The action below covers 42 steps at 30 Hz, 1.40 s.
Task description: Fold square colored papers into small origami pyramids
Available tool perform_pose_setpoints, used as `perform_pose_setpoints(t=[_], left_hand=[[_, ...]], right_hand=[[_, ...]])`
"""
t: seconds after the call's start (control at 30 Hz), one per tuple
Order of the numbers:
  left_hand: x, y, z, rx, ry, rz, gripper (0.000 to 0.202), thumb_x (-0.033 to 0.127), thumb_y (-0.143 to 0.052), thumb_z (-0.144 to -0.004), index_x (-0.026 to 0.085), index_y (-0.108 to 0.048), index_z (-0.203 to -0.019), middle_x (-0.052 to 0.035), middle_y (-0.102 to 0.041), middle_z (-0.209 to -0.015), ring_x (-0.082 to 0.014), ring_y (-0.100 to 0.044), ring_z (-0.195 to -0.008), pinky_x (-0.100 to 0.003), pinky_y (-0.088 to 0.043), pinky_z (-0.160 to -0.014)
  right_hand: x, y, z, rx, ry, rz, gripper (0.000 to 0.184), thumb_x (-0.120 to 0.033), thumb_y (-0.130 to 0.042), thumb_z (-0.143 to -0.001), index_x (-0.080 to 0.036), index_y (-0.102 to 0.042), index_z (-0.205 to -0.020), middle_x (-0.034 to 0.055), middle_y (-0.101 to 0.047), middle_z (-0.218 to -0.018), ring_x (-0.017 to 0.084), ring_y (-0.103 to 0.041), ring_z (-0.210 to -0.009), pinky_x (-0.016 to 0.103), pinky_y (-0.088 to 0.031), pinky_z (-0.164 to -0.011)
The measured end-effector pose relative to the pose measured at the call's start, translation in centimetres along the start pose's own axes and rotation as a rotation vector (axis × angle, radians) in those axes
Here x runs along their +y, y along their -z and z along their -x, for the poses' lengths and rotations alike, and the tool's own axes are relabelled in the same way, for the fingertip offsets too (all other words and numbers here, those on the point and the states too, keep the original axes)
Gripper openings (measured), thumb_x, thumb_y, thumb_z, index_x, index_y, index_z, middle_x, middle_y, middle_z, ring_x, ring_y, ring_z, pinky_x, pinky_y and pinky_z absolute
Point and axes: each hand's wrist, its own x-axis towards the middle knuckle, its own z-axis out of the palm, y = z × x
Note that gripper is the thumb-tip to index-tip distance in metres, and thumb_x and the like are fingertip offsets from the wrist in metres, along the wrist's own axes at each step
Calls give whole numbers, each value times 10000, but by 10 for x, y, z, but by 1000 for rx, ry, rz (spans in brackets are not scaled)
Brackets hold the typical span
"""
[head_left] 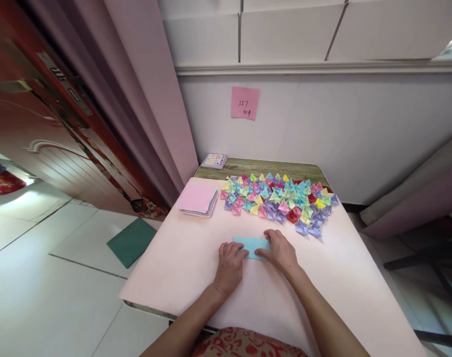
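Light-blue folded paper [253, 245] flat on pink worktop [181, 267], near front edge. Left hand [230, 263] palm down, fingers pressing paper's left end. Right hand [281, 250] palm down, fingers pressing right end. Both hands flat, nothing pinched. Cluster of multicoloured origami pieces [280, 201] just behind paper. Pink paper stack [198, 199] at left. Small paper pack [214, 160] at back corner. Pink sticky note [245, 103] on wall. Green sheet [131, 241] on floor.

A white wall [304, 134] (pink note [245, 103] stuck on) backs the table [322, 282], red door [43, 124] at left.
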Motion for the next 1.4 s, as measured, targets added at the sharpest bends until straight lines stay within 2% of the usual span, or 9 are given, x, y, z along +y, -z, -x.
perform_pose_setpoints(t=[0.17, 0.37, 0.5, 0.6, 0.73, 0.83, 1.03, 1.2, 1.4], left_hand=[[0, 1, 1, 31, -3, 87, 332, 21, -474, -806, 224, -651, -1000, -75, -640, -1087, -237, -520, -1070, -470, -344, -981], [-2, 2, -1, 69, 59, 210, 227, 100, -489, -857, 206, -668, -946, -74, -659, -1036, -226, -546, -1037, -453, -359, -967], [-2, 11, -3, 141, 181, 375, 202, 215, -537, -860, 206, -650, -1028, -88, -650, -1073, -241, -558, -1045, -451, -389, -965], [6, 23, -5, 190, 398, 635, 223, 357, -603, -835, 191, -636, -981, -83, -647, -992, -228, -595, -951, -390, -461, -881], [32, 35, -14, -130, 802, 1194, 426, 555, -645, -768, 144, -619, -875, -85, -648, -860, -192, -631, -724, -324, -517, -655], [54, 36, -32, -267, 898, 1543, 521, 571, -694, -725, 142, -623, -1014, -133, -664, -1000, -231, -661, -859, -334, -542, -671], [77, 45, -73, 87, 839, 1656, 418, 351, -825, -639, 104, -668, -937, -105, -712, -892, -205, -671, -772, -356, -567, -725], [80, 69, -83, 85, 844, 1547, 374, 303, -845, -587, 79, -687, -841, -97, -716, -772, -204, -663, -664, -347, -576, -620], [94, 85, -86, -48, 798, 1528, 386, 320, -839, -597, 76, -695, -858, -94, -710, -744, -187, -646, -624, -320, -567, -572]], right_hand=[[-16, 10, -14, -206, -101, 127, 410, -476, -805, -542, -241, -614, -819, 10, -656, -732, 217, -630, -701, 262, -320, -548], [-25, 12, -4, -223, -123, 66, 245, -354, -768, -604, -220, -603, -725, 14, -634, -843, 170, -593, -720, 249, -293, -557], [-19, 4, 1, -177, -204, -231, 269, -215, -735, -603, -227, -601, -836, -32, -603, -692, 153, -558, -643, 237, -326, -554], [-13, 6, 1, -125, -298, -651, 336, -272, -761, -589, -219, -632, -896, -37, -600, -664, 165, -561, -622, 247, -386, -555], [-19, 23, 0, -108, -413, -1269, 364, -389, -812, -578, -190, -652, -838, -6, -670, -722, 171, -613, -645, 272, -470, -598], [-35, 37, 2, -28, -478, -1463, 423, -378, -857, -552, -189, -661, -877, 8, -710, -791, 168, -646, -685, 278, -506, -641], [-45, 63, 22, 42, -269, -1360, 489, -447, -759, -721, -192, -612, -1111, 21, -691, -809, 186, -651, -723, 299, -537, -656], [-18, 87, 37, 84, 137, -1102, 515, -376, -523, -922, -294, -372, -1408, 34, -669, -983, 187, -662, -825, 360, -557, -760], [-5, 99, 37, 169, 421, -711, 352, -173, -614, -841, -300, -636, -1168, 31, -691, -1051, 172, -674, -836, 294, -559, -729]])
